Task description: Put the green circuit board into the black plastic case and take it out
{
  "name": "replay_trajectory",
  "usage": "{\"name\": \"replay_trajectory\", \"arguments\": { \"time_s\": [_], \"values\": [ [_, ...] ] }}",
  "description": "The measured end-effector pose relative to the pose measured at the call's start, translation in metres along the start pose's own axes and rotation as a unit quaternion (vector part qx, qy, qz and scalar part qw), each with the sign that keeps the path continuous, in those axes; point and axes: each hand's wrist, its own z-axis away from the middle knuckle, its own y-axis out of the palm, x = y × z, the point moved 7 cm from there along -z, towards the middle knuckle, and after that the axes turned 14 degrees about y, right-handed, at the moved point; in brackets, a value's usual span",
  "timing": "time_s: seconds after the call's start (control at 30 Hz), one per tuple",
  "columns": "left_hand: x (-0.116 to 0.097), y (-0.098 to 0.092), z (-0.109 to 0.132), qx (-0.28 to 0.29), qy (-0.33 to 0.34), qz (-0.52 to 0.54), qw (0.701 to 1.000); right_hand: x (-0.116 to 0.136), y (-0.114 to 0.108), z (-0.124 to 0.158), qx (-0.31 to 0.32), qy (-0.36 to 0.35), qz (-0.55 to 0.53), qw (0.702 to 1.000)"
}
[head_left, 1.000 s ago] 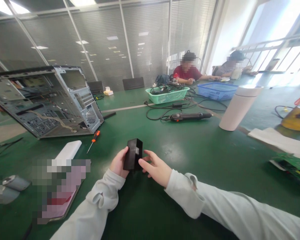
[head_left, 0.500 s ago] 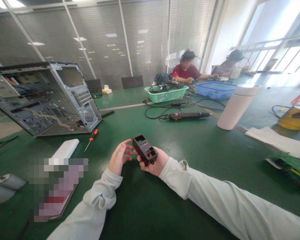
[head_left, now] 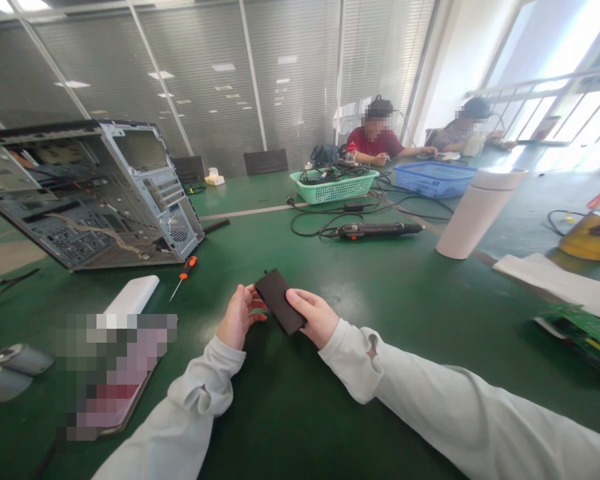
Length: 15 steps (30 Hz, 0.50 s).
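A small black plastic housing is tilted above the green table, its plain, flat side facing up. My right hand grips its lower right part, the thumb lying on the flat side and the other fingers hidden underneath. Beside its left edge is my left hand, fingers apart and curved toward it; whether a fingertip touches the edge I cannot tell. Behind my left hand, an orange-and-black screwdriver lies near the corner of an open metal computer case.
A black electric screwdriver with its cable lies ahead. Beyond it stand a green basket of cables and a blue basket. A pale tumbler and a green circuit board are at right. Two people sit at the far side.
My right hand has turned the black housing over: the side with cutouts faced up before, the plain side now. My left hand has stayed nearly in place.
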Motion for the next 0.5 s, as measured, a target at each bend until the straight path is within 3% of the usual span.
{"name": "replay_trajectory", "arguments": {
  "time_s": [0.07, 0.17, 0.23, 0.3, 0.37, 0.5],
  "values": [
    [0.001, 0.002, 0.0, 0.01, 0.004, 0.002, 1.0, 0.015, -0.007, 0.01, -0.072, -0.145, 0.157, 0.974],
    [0.002, 0.003, 0.0, 0.029, 0.018, 0.001, 0.999, 0.035, -0.003, 0.034, -0.165, -0.341, 0.381, 0.844],
    [0.004, 0.003, -0.001, 0.037, 0.021, -0.004, 0.999, 0.04, 0.005, 0.044, -0.188, -0.407, 0.474, 0.758],
    [0.006, 0.002, -0.002, 0.037, 0.023, -0.007, 0.999, 0.041, 0.01, 0.048, -0.205, -0.439, 0.521, 0.703],
    [0.007, -0.001, -0.004, 0.035, 0.025, -0.01, 0.999, 0.043, 0.011, 0.049, -0.219, -0.455, 0.538, 0.675],
    [0.009, -0.007, -0.006, 0.019, 0.03, -0.029, 0.999, 0.046, -0.002, 0.053, -0.238, -0.463, 0.528, 0.671]
  ]
}}
